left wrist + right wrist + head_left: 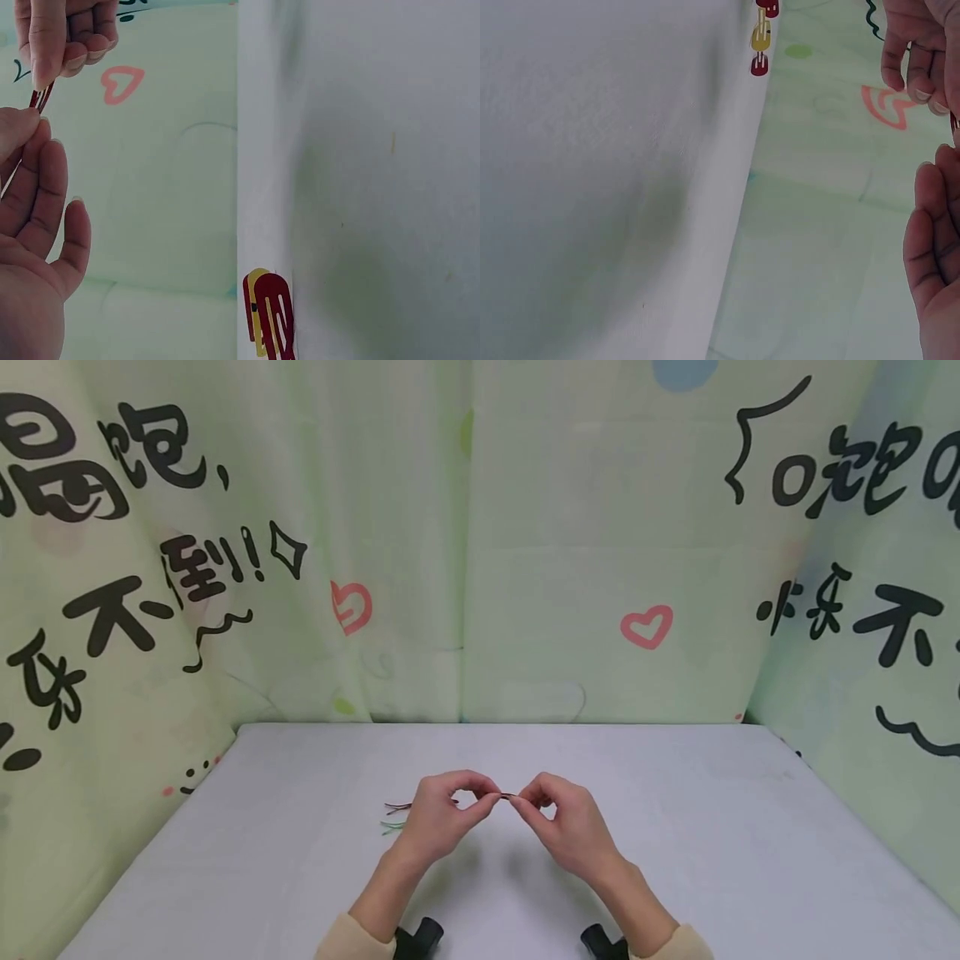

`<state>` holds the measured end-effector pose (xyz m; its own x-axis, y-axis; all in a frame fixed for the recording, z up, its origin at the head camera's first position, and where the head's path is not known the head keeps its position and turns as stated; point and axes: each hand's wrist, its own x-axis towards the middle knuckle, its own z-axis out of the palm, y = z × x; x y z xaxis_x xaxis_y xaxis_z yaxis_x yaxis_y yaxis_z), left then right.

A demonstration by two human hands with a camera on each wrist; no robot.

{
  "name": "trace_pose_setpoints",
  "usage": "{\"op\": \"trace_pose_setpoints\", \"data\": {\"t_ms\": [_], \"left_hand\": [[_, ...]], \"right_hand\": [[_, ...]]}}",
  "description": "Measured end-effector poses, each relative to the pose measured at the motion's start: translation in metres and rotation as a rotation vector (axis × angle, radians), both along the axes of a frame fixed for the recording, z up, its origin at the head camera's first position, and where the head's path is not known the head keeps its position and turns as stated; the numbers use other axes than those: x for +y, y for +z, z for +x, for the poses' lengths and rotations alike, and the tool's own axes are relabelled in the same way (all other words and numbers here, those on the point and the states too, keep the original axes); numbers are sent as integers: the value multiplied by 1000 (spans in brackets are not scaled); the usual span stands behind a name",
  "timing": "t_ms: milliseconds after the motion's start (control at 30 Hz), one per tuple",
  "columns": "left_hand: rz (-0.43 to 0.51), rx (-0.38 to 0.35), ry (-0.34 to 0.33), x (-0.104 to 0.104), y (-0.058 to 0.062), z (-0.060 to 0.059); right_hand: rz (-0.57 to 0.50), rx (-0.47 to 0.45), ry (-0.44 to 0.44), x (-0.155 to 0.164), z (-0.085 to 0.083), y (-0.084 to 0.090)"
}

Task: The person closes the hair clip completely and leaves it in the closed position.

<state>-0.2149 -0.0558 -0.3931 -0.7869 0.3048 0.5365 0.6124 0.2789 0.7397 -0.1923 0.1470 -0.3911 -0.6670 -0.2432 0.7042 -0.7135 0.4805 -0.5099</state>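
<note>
Pinching a thin red clip (507, 796) between both hands above the grey bench (712, 827): left hand (438, 814) grasping one end with thumb and forefinger, right hand (562, 822) grasping the other. Showing, from the left wrist only, the clip's doubled red wire (40, 97) between the fingertips. Lying flat left of the left hand, in the head view, more thin clips (395, 817), red and green. Hanging behind, a pale green curtain (465, 568) printed with hearts.
</note>
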Motion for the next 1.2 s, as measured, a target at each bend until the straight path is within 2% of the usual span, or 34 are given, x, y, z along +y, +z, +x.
{"op": "trace_pose_setpoints", "data": {"t_ms": [233, 500, 700, 933, 1200], "left_hand": [[-2, -35, -12, -2, 2, 0], [15, -83, 18, -2, -1, 2], [7, -107, 7, 0, -1, 2], [7, -100, -18, 1, 0, -1], [-14, -62, -29, 0, 1, -3]], "right_hand": [[29, 6, -12, 2, -2, -2], [82, 171, -16, 2, -5, -5], [130, 260, -55, 3, -6, -5], [172, 379, -84, 4, -9, -5], [159, 403, -64, 7, -13, -5]]}}
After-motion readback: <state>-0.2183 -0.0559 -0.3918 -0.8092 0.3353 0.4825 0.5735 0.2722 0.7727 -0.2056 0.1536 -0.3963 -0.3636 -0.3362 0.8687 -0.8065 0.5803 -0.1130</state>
